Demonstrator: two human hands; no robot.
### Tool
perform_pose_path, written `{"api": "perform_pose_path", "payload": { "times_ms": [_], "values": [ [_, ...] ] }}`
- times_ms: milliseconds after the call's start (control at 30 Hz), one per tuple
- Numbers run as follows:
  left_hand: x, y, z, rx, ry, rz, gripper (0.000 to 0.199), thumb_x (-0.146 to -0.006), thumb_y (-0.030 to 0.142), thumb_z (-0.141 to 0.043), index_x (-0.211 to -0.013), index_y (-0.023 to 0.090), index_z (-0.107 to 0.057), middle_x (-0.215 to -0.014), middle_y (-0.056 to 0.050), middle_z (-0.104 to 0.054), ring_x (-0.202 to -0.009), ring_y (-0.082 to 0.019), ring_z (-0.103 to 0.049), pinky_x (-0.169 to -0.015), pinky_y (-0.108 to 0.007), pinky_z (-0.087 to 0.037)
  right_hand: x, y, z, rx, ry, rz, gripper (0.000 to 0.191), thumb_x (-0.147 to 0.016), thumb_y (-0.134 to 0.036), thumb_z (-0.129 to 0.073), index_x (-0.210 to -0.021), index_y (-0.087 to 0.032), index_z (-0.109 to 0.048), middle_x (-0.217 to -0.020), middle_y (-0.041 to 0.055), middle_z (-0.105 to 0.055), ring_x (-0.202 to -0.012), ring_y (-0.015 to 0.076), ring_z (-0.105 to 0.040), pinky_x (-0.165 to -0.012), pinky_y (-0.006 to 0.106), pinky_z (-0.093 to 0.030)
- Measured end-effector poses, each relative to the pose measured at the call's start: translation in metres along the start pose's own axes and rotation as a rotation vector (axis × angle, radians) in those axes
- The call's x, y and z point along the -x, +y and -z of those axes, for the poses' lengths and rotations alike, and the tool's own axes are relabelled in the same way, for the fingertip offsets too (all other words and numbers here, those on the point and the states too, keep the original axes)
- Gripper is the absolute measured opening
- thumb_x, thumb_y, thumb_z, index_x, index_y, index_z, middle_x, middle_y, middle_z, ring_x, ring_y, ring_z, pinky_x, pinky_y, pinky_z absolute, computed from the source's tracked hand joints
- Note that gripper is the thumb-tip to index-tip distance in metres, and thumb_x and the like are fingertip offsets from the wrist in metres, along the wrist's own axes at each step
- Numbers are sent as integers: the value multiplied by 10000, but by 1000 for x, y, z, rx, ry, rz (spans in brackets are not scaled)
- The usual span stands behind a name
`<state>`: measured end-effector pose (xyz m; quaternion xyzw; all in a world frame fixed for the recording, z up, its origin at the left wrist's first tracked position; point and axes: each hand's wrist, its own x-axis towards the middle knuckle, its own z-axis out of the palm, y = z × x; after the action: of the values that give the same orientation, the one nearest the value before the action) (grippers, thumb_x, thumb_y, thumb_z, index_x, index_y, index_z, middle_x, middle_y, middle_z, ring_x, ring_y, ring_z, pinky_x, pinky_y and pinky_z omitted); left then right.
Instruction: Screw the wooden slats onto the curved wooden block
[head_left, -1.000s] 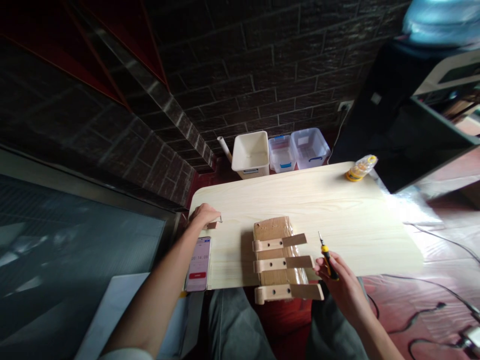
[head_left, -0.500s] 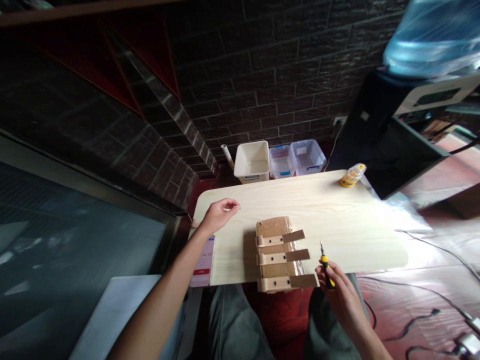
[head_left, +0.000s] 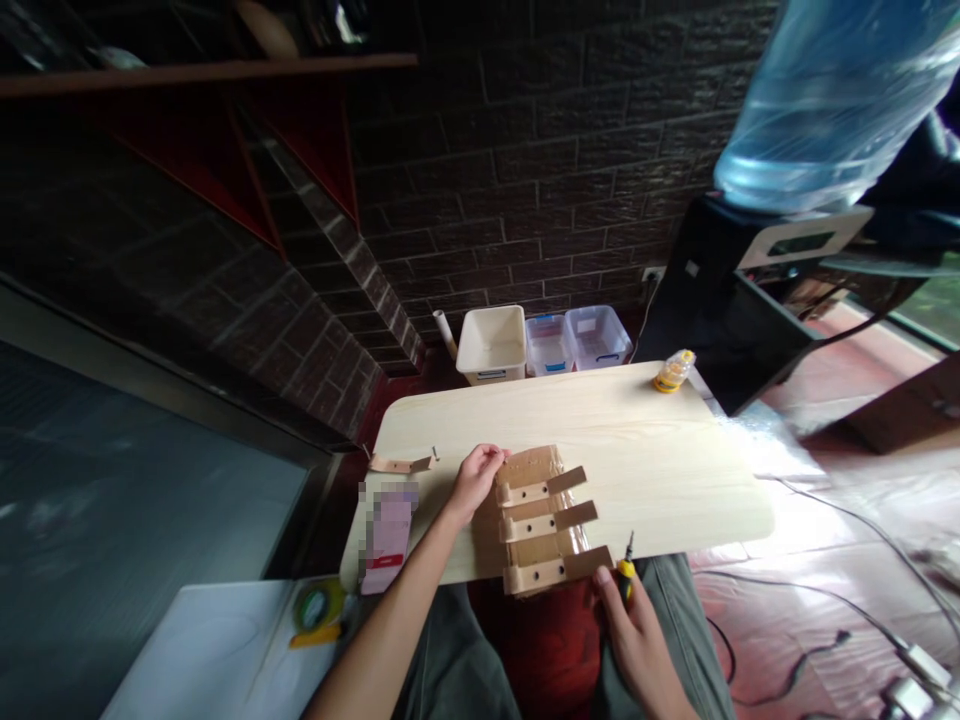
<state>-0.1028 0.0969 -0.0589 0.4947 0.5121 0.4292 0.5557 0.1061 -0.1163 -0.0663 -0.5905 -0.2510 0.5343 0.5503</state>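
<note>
A cardboard block point(head_left: 536, 465) lies at the table's near edge, with three tan strips point(head_left: 551, 523) fastened across it by dark round screw heads. The strips' right ends stick out past its side. My left hand point(head_left: 478, 480) is at the block's upper left corner, thumb and fingers pinched together; whatever they hold is too small to make out. My right hand point(head_left: 634, 625) grips a yellow and black screwdriver point(head_left: 625, 575), its tip pointing up and away. The right thumb is by the end of the nearest strip.
On the light wooden table point(head_left: 660, 460) lie a loose tan strip point(head_left: 401, 465) with screws near its ends, a phone point(head_left: 390, 535) and a clear yellow-based container point(head_left: 675, 371). Plastic bins point(head_left: 491, 340) stand behind the table. A green tape roll point(head_left: 311, 607) sits at lower left.
My left hand has moved right, from above the table's left side to the block's upper corner. My right hand has come closer to the nearest strip's end, still holding the screwdriver.
</note>
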Motion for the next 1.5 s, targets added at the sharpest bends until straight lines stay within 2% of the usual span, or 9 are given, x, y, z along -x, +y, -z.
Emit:
{"api": "perform_pose_path", "payload": {
  "times_ms": [133,333,467,600,800,867,1133,1300,1500],
  "values": [
    [23,-6,10,19,123,-7,332,-758,460,-684,-910,180,-591,-1051,-97,-705,-1064,-231,-634,-965,-361,-444,-28,-10,-1,68,25,61,336,-773,-517,-697,-947,-230,-672,-845,28,-677,-835,223,-598,-766,307,-488],
    [74,-27,11,52,404,40,320,-778,467,-662,-947,198,-625,-1019,-67,-705,-1041,-227,-646,-918,-339,-482,-106,-45,0,22,-17,197,364,-781,-554,-674,-853,-198,-665,-812,47,-685,-819,224,-626,-766,367,-517],
    [105,-33,1,-18,422,69,352,-771,506,-662,-947,202,-639,-948,-69,-712,-942,-231,-672,-849,-335,-519,-136,-60,6,-106,-24,186,400,-779,-559,-674,-931,-189,-670,-977,90,-707,-968,257,-651,-799,398,-534],
    [118,-21,-5,-124,395,25,366,-803,507,-647,-990,193,-649,-999,-94,-704,-949,-236,-668,-846,-326,-524,-129,-42,19,-165,16,96,415,-761,-566,-689,-931,-187,-668,-1004,94,-710,-973,271,-669,-773,394,-553],
    [103,15,-8,-250,83,-58,313,-857,434,-613,-1055,212,-709,-1111,-94,-684,-929,-221,-659,-805,-306,-532,-100,-1,40,-136,89,-57,390,-759,-559,-697,-873,-186,-673,-895,68,-723,-854,232,-682,-711,341,-560],
    [96,21,-10,-265,54,-79,302,-863,425,-605,-1049,216,-720,-1108,-87,-689,-956,-227,-654,-842,-320,-528,-96,3,42,-129,101,-79,388,-761,-564,-692,-862,-191,-672,-891,67,-722,-857,230,-675,-700,335,-559],
    [78,-8,-3,-312,294,-104,279,-837,425,-641,-1045,255,-716,-1039,-71,-723,-1077,-253,-633,-984,-374,-481,-79,-7,25,47,165,-32,369,-789,-554,-665,-915,-208,-661,-941,54,-717,-842,218,-677,-683,311,-551],
    [66,-31,5,-191,336,-67,375,-828,504,-626,-1080,232,-686,-1055,-97,-720,-1070,-251,-645,-974,-384,-489,-62,-3,11,-96,168,-79,408,-791,-574,-649,-983,-214,-623,-1022,64,-715,-872,246,-699,-736,352,-567],
    [91,-39,0,-229,335,-5,345,-839,527,-606,-1025,248,-687,-980,-95,-721,-997,-251,-660,-914,-363,-507,-104,-26,-11,-227,103,47,380,-791,-541,-670,-976,-214,-614,-1083,83,-711,-992,259,-681,-881,403,-529]
  ]
}}
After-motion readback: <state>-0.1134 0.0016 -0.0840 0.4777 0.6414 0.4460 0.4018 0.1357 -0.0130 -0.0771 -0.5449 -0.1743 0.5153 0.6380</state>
